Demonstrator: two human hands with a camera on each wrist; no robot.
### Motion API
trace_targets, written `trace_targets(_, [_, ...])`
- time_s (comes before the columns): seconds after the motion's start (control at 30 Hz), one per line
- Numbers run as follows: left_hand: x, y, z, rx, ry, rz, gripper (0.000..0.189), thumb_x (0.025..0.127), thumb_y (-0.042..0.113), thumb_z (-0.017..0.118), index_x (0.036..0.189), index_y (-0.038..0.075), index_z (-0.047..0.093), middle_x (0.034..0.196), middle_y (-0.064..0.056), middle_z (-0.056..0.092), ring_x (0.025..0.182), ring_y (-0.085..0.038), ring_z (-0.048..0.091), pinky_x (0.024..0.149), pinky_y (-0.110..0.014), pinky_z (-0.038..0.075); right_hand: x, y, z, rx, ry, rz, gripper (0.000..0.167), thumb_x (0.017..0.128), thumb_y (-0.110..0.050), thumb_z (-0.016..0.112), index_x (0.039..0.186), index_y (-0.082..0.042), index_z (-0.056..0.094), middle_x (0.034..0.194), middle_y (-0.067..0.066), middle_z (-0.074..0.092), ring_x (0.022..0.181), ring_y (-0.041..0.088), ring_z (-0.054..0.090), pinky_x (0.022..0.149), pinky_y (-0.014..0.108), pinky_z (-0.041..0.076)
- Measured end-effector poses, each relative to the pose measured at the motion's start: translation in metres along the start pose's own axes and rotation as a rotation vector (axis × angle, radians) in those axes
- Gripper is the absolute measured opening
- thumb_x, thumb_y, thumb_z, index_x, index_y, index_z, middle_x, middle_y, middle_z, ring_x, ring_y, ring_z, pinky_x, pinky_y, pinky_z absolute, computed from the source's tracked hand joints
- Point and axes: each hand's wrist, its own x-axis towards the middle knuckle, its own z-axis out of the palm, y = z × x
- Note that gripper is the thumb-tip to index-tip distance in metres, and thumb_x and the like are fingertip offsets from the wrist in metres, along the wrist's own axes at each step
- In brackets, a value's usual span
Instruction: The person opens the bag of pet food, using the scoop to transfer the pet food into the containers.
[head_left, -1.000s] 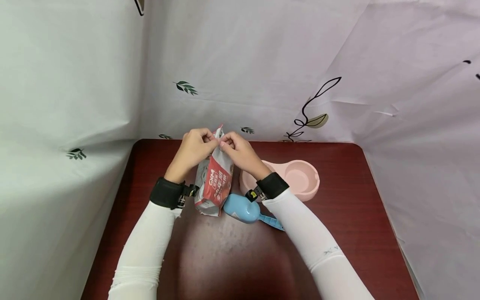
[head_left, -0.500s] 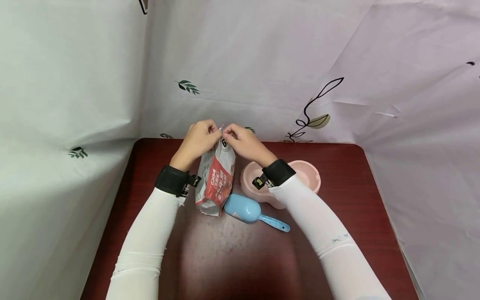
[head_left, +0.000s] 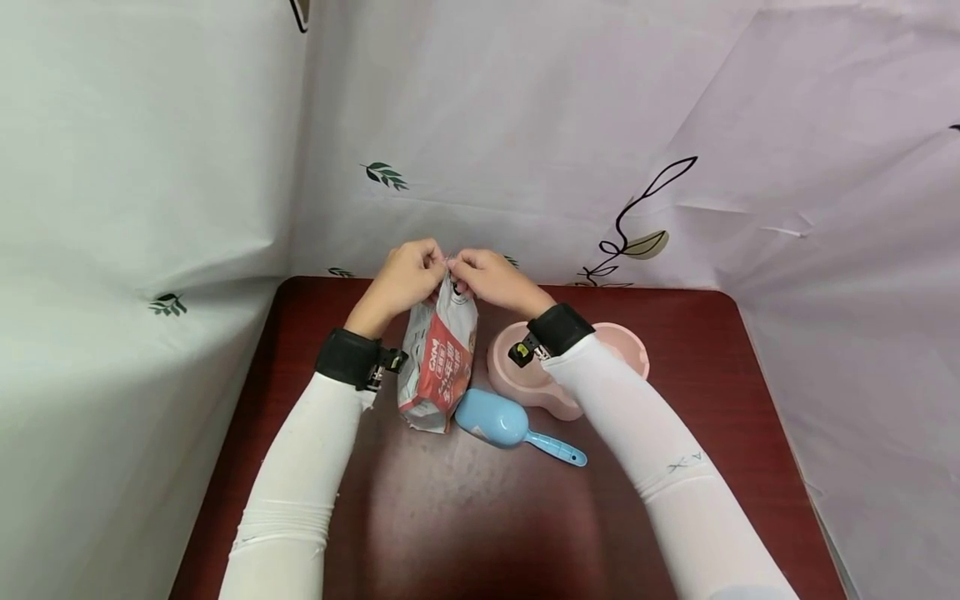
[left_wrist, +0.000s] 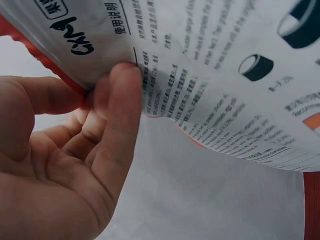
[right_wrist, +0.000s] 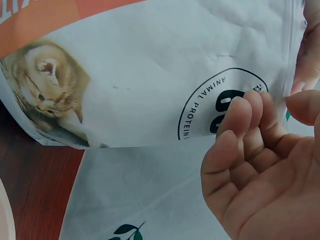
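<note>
A white and red cat food bag (head_left: 442, 354), with a cat picture on one side, stands upright on the table. At its top edge my left hand (head_left: 407, 275) pinches the red-trimmed rim between thumb and fingers, as the left wrist view shows. My right hand (head_left: 495, 277) holds the same top edge close beside it; in the right wrist view its fingers (right_wrist: 235, 120) lie curled against the bag near the zip strip. Whether the bag's mouth is parted is hidden by the hands. Touching the bag's lower right side lies a blue scoop (head_left: 495, 418), bowl facing down.
A pink double pet bowl (head_left: 517, 387) stands right of the bag, partly under my right forearm. The dark red table (head_left: 712, 417) ends at a patterned cloth wall (head_left: 525, 167) just behind the bag.
Both hands have moved up slightly along the bag's top, and the bag's upper part now stands straighter. The right forearm has shifted right, uncovering the scoop's handle.
</note>
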Motion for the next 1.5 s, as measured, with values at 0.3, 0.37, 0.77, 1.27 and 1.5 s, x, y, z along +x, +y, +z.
trace_targets(0.3, [0.004, 0.002, 0.005, 0.025, -0.032, -0.005, 0.02, 0.095, 0.014, 0.054, 0.076, 0.01, 0.056, 0.06, -0.002, 0.055, 0.049, -0.015, 0.052, 0.047, -0.027, 0.043, 0.009, -0.004, -0.005, 0.087, -0.04, 0.072, 0.036, 0.106, -0.018, 0.039, 0.084, -0.005, 0.065, 0.07, 0.001, 0.06, 0.063, 0.019, 0.057, 0.06, 0.03, 0.048])
trace_targets(0.37, [0.004, 0.0, 0.006, 0.035, -0.034, 0.02, 0.022, 0.095, 0.014, 0.054, 0.073, 0.011, 0.053, 0.059, -0.001, 0.052, 0.049, -0.015, 0.048, 0.048, -0.026, 0.04, 0.011, -0.004, -0.007, 0.1, -0.04, 0.085, 0.035, 0.103, -0.015, 0.042, 0.08, -0.005, 0.066, 0.067, 0.001, 0.06, 0.059, 0.016, 0.055, 0.06, 0.031, 0.047])
trace_targets(0.77, [0.008, -0.003, 0.009, 0.115, -0.075, 0.067, 0.024, 0.091, 0.017, 0.053, 0.068, 0.014, 0.047, 0.061, 0.002, 0.039, 0.053, -0.014, 0.037, 0.054, -0.027, 0.032, 0.01, 0.001, -0.012, 0.208, -0.04, 0.155, 0.031, 0.096, -0.014, 0.048, 0.075, -0.007, 0.07, 0.063, -0.001, 0.064, 0.055, 0.012, 0.051, 0.054, 0.025, 0.042])
trace_targets(1.27, [0.001, -0.014, 0.01, 0.01, -0.094, 0.102, 0.025, 0.099, 0.014, 0.051, 0.074, 0.011, 0.055, 0.06, 0.001, 0.04, 0.052, -0.013, 0.036, 0.054, -0.027, 0.033, 0.003, -0.001, -0.006, 0.39, -0.144, 0.236, 0.031, 0.11, -0.025, 0.048, 0.093, -0.009, 0.068, 0.076, 0.001, 0.063, 0.057, 0.008, 0.051, 0.054, 0.022, 0.04])
trace_targets(1.5, [0.001, -0.01, 0.011, 0.053, -0.09, 0.062, 0.03, 0.095, 0.015, 0.053, 0.066, 0.014, 0.045, 0.058, 0.004, 0.035, 0.051, -0.012, 0.032, 0.052, -0.026, 0.029, 0.004, -0.001, -0.006, 0.353, -0.124, 0.205, 0.029, 0.109, -0.015, 0.046, 0.096, -0.006, 0.069, 0.074, 0.003, 0.064, 0.056, 0.008, 0.05, 0.053, 0.022, 0.039])
